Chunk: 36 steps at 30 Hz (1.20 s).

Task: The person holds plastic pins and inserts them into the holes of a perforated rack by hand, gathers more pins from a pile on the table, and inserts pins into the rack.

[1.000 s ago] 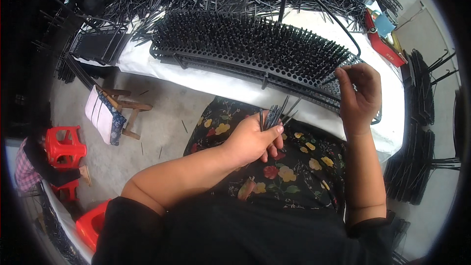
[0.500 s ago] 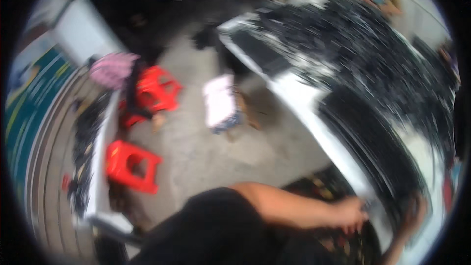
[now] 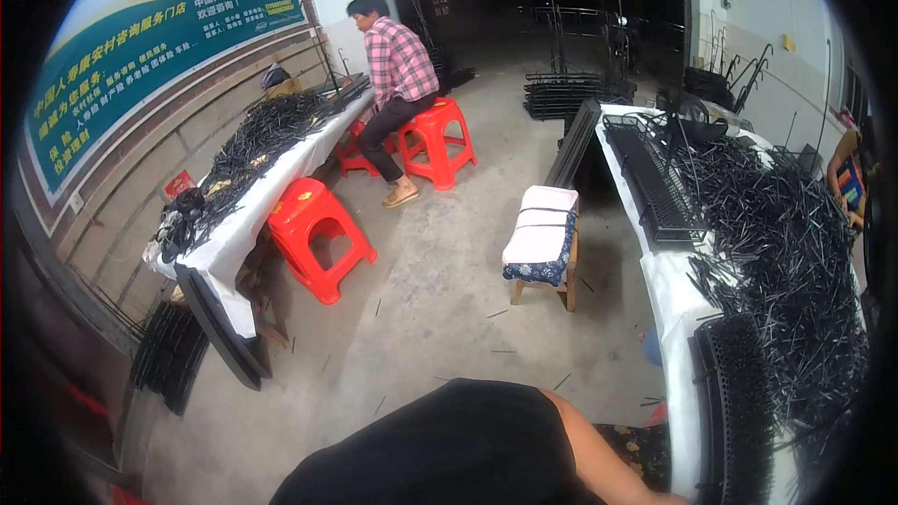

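Observation:
My left forearm [image 3: 608, 463] reaches toward the lower right, and its hand is cut off by the lower edge. My right hand is out of the picture too, so what either hand holds is hidden. Nearest to the left forearm is a stack of black perforated metal racks [image 3: 737, 402] on the near edge of the white-covered table [image 3: 672, 304]. Beside the racks a large heap of thin black strips [image 3: 776, 252] spreads over the tabletop. Farther along lies a black mesh tray [image 3: 655, 178].
A padded wooden stool [image 3: 541, 234] stands left of the table. Across the floor are red plastic stools [image 3: 323, 238] and a second white-covered table [image 3: 238, 257] with black strips. A person in a plaid shirt [image 3: 402, 61] sits there; another person [image 3: 849, 178] is at far right.
The view has swung, so the tables and stools sit elsewhere in the picture and look sharp instead of smeared. Both my hands, earlier by the black racks, have left the picture.

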Tool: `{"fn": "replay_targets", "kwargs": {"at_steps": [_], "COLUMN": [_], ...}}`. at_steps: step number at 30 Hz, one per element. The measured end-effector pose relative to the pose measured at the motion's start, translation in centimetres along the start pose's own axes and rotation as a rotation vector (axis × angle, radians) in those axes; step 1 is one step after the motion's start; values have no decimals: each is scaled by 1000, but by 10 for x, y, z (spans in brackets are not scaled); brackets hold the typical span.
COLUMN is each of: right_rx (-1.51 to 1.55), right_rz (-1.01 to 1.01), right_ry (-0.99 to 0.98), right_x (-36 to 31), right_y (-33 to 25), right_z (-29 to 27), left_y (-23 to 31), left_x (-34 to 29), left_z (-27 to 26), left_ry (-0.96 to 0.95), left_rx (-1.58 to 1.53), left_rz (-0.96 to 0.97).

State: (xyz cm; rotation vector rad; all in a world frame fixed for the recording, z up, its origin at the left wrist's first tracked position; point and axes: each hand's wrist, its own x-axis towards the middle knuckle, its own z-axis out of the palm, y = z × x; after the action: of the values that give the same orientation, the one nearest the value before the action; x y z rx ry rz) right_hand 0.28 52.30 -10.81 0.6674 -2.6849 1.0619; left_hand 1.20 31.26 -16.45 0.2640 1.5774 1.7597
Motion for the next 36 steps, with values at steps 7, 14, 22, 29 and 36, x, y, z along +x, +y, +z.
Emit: {"fn": "replay_targets", "kwargs": {"at_steps": [7, 14, 22, 29, 36], "right_rx": [521, 663, 665, 727, 632], "right_rz": [241, 229, 337, 329, 325], "right_ry": [-201, -131, -120, -112, -92], "right_x": [-17, -18, -13, -23, -27], "right_y": [-18, 10, -16, 9, 9], "right_z": [51, 56, 53, 56, 63], "left_y": [-52, -19, -24, -46, -30], "left_x": [53, 30, 41, 61, 42], "left_z": [14, 0, 0, -8, -8], "left_ry": [-119, -294, -530, -553, -525], "left_rx": [-56, -267, -385, -686, -533], "left_rz": [128, -73, -100, -226, -170]}}
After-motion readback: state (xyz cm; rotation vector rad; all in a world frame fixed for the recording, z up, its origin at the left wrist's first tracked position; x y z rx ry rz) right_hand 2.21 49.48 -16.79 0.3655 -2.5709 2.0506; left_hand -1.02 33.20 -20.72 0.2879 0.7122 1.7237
